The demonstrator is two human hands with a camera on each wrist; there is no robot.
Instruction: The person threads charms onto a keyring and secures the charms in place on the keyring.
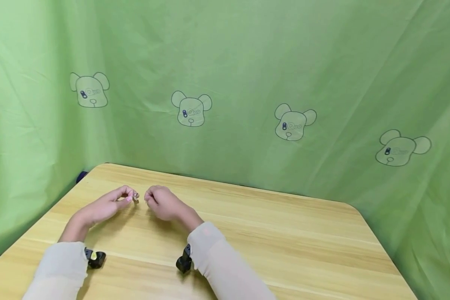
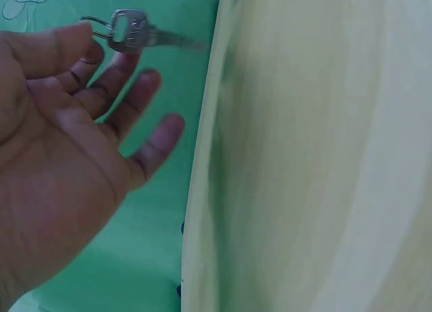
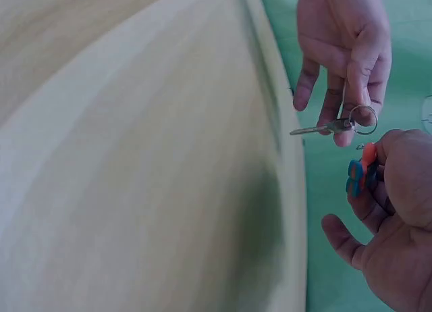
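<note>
My left hand [image 1: 106, 205] pinches a thin metal key ring [image 3: 376, 124] between thumb and forefinger, its other fingers loosely spread. From the ring hangs a silver key [image 2: 131, 32], its blade pointing away from the palm in the left wrist view. Across a small gap, my right hand [image 1: 167, 205] pinches a small orange and blue charm [image 3: 368, 154] with a tiny metal loop at its top. The right wrist view shows that loop just below the ring and apart from it. In the head view the right fingers mostly hide the charm.
Both hands are above a light wooden table [image 1: 270, 233], towards its far left part. Behind it hangs a green curtain [image 1: 240, 62] with printed bear heads. Black cameras sit at the left cuff [image 1: 65, 260] and the right cuff [image 1: 206, 239].
</note>
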